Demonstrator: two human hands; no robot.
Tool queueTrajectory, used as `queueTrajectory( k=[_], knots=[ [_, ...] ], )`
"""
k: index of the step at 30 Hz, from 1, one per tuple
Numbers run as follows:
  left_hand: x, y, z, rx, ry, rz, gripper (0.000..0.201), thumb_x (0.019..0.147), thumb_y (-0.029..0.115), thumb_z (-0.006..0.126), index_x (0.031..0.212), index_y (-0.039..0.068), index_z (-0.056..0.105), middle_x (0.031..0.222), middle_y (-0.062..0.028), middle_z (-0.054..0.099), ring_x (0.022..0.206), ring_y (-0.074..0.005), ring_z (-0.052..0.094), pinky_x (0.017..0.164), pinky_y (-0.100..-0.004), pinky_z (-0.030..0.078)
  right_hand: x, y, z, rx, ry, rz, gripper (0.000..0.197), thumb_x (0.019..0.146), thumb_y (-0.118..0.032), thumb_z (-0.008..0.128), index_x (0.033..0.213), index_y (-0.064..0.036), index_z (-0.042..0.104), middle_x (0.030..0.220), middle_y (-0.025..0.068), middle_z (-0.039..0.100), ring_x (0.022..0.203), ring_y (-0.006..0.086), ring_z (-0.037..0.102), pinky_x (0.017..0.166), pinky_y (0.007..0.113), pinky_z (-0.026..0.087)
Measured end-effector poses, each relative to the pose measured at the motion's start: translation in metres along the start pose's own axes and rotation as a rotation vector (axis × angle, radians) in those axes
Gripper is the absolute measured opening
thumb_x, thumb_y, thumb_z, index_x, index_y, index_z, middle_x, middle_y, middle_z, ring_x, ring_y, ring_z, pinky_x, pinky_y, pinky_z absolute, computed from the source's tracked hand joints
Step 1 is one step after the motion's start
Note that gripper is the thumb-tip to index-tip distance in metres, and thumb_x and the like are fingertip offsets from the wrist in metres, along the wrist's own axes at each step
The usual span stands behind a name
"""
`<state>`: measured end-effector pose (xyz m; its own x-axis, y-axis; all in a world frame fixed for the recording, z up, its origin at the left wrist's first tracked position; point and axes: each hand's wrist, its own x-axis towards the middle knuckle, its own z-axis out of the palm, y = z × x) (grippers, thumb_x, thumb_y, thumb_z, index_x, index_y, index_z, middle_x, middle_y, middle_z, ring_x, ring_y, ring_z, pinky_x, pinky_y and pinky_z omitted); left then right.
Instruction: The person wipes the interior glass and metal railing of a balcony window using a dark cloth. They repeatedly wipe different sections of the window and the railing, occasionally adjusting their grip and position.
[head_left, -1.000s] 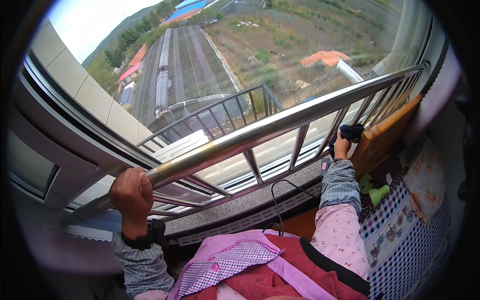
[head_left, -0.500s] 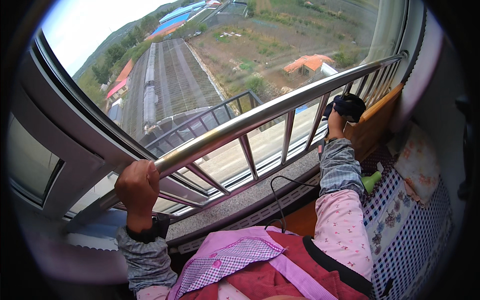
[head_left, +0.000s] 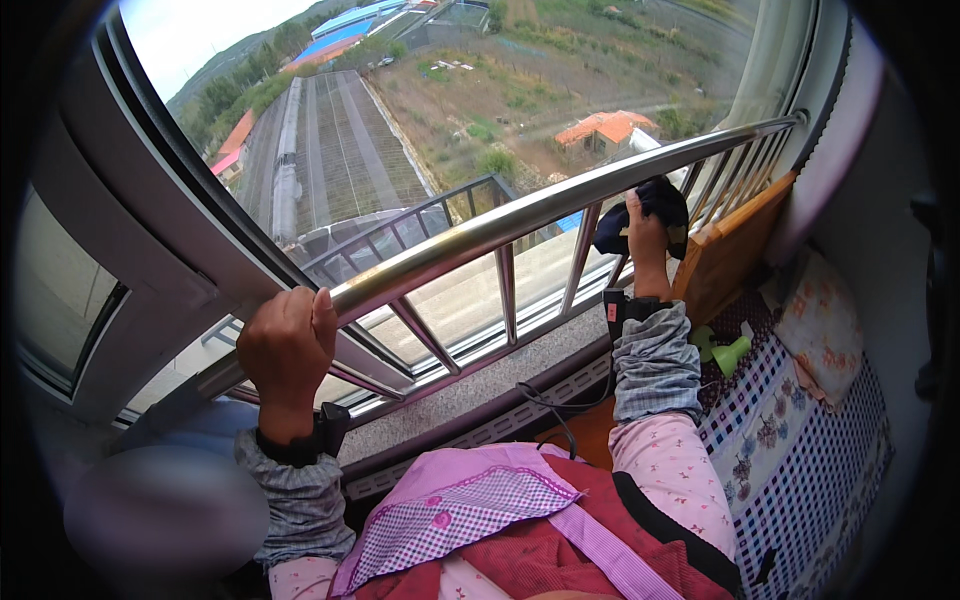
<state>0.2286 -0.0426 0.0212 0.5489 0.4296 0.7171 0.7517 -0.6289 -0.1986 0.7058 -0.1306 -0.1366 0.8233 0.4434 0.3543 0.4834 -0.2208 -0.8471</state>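
With the fingers of our left hand (head_left: pixel 287 345) curled round the rail (head_left: pixel 490 228) and our right hand (head_left: pixel 648 240) clutching the cloth (head_left: pixel 662 202), we apparently wipe the bars (head_left: pixel 507 295), next likely needing firm strokes.

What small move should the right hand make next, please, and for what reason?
Perhaps it should slide the dark cloth down along the nearby metal bars. The right hand holds the cloth at the bars, just below the rail, and their lower parts lie beneath it. The left hand grips the rail, likely giving support.
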Motion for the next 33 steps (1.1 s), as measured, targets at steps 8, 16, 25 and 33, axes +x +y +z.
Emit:
queueTrajectory(
  k=[8, 16, 25, 33],
  knots=[
    [0.001, 0.000, -0.001, -0.012, -0.007, -0.008, 0.033, 0.099, 0.030, 0.054, 0.073, 0.009, 0.055, 0.068, -0.0102, 0.053, 0.064, -0.0332, 0.058, 0.057, -0.0452, 0.046, 0.023, 0.030, 0.036, 0.004, 0.317, -0.431, 0.031, 0.104, -0.028, 0.056, 0.095, -0.0017, 0.070, 0.080, 0.0125, 0.069, 0.070, 0.0249, 0.066, 0.065, 0.034, 0.051],
    [0.003, 0.001, -0.003, -0.032, -0.019, 0.000, 0.031, 0.099, 0.027, 0.051, 0.075, 0.009, 0.058, 0.069, -0.0110, 0.054, 0.064, -0.0339, 0.057, 0.057, -0.0449, 0.045, -0.059, 0.186, 0.097, -0.159, 0.280, -0.130, 0.030, 0.101, -0.031, 0.060, 0.084, -0.0074, 0.070, 0.075, 0.0083, 0.067, 0.063, 0.0210, 0.061, 0.062, 0.031, 0.050],
    [0.003, 0.001, -0.003, -0.029, 0.007, 0.010, 0.033, 0.100, 0.028, 0.051, 0.074, 0.009, 0.059, 0.067, -0.0109, 0.055, 0.062, -0.0335, 0.058, 0.056, -0.0444, 0.046, -0.067, 0.205, 0.103, -0.035, 0.164, -0.077, 0.033, 0.100, -0.032, 0.062, 0.085, -0.0033, 0.071, 0.082, 0.0114, 0.071, 0.074, 0.0282, 0.066, 0.071, 0.037, 0.052],
    [0.002, 0.000, -0.002, -0.003, -0.002, 0.009, 0.035, 0.100, 0.031, 0.053, 0.072, 0.010, 0.057, 0.066, -0.0094, 0.054, 0.061, -0.0318, 0.057, 0.055, -0.0441, 0.045, 0.017, 0.054, 0.043, 0.037, 0.390, -0.407, 0.019, 0.093, -0.023, 0.072, 0.086, -0.0065, 0.065, 0.079, 0.0044, 0.064, 0.069, 0.0202, 0.062, 0.063, 0.031, 0.050]
  ],
)
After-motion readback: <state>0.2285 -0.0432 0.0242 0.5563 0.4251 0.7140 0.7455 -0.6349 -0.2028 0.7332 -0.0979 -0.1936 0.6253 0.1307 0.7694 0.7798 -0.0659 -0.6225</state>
